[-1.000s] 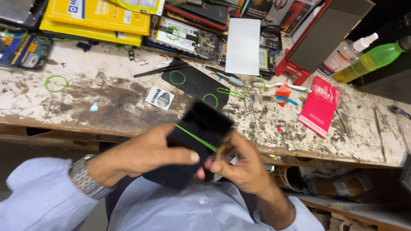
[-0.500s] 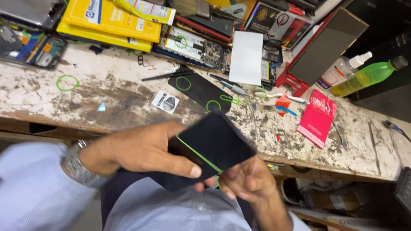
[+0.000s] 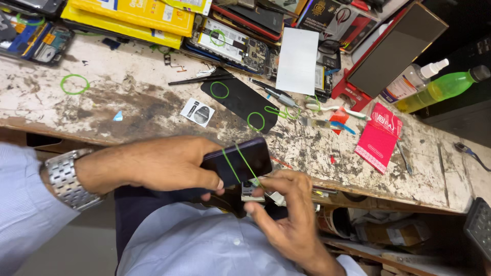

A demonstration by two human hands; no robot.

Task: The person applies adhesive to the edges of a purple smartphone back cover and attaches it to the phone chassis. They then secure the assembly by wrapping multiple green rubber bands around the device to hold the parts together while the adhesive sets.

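My left hand grips a dark smartphone by its left end, just below the front edge of the workbench. A green rubber band runs across the phone's glass in two strands. My right hand is at the phone's lower right corner, with fingers pinching the band and a small white part under the phone. A metal wristwatch sits on my left wrist.
The worn workbench carries a black phone panel with green bands, loose green bands, tweezers, a white sheet, a red packet, a green bottle, yellow boxes and circuit boards.
The phone has turned and dropped flatter in my left hand. The green band now crosses it in two strands, and my right hand has moved to its lower right corner.
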